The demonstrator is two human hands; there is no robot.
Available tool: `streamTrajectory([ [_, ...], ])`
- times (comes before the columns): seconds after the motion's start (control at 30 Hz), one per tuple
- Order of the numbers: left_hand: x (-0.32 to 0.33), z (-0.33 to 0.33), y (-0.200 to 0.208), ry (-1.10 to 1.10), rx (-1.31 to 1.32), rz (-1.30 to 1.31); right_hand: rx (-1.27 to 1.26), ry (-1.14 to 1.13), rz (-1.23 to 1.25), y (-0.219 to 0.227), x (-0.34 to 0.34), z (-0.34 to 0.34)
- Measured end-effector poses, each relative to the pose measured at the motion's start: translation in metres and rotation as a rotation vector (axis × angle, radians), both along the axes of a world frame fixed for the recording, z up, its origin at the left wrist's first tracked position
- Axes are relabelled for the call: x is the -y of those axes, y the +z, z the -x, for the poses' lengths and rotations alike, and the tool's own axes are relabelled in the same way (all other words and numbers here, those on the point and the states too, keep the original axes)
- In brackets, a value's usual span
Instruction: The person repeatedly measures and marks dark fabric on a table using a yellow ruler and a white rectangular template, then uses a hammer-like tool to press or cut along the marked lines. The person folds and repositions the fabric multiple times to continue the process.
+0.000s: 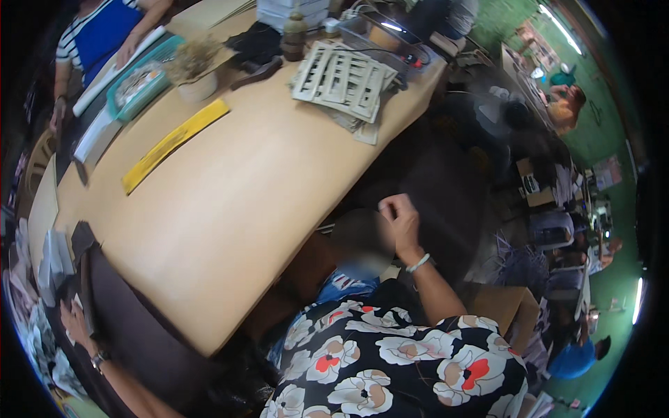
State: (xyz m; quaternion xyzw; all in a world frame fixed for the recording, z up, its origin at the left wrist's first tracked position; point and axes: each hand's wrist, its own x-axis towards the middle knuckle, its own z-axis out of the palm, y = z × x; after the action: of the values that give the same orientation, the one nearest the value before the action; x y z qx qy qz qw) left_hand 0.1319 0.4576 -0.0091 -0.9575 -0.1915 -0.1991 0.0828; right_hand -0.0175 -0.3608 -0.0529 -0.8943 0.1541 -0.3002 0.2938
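Observation:
My left hand [77, 324], with a watch at the wrist, lies on dark brown sheet material [129, 306] draped by the table's left end. Its fingers look stretched out, beside a long dark strip [86, 292]. A small white bit [77, 301] shows at the fingertips. Off the table's near edge, in the air, my right hand [401, 224] is raised with curled fingers. Whether anything is pinched in them cannot be made out. A pale bracelet circles that wrist. A blurred dark patch hides part of what lies below.
On the light wooden table [216, 237] lie a yellow strip [174, 145], stacked pale slotted templates [341, 80], a teal tray [143, 90] and a pot of dried plants [197, 87]. A person in blue [104, 35] stands across it. A cardboard box [502, 306] sits to my right.

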Motion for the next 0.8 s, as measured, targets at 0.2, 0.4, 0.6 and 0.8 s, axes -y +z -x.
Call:
streamTrajectory([
  [0.2,0.042,0.027,0.016,-0.073,0.089,0.228,-0.175,-0.028,0.283,-0.036,0.066,0.002],
  [0.4,0.065,0.064,0.033,-0.16,0.132,0.419,-0.409,0.253,0.602,-0.088,0.03,-0.065],
  [0.6,0.194,0.091,0.056,-0.159,0.182,0.51,-0.865,0.289,0.721,-0.058,0.014,-0.086],
  [0.8,0.238,0.099,0.066,-0.119,0.228,0.491,-0.926,0.276,0.533,-0.065,0.021,-0.09],
])
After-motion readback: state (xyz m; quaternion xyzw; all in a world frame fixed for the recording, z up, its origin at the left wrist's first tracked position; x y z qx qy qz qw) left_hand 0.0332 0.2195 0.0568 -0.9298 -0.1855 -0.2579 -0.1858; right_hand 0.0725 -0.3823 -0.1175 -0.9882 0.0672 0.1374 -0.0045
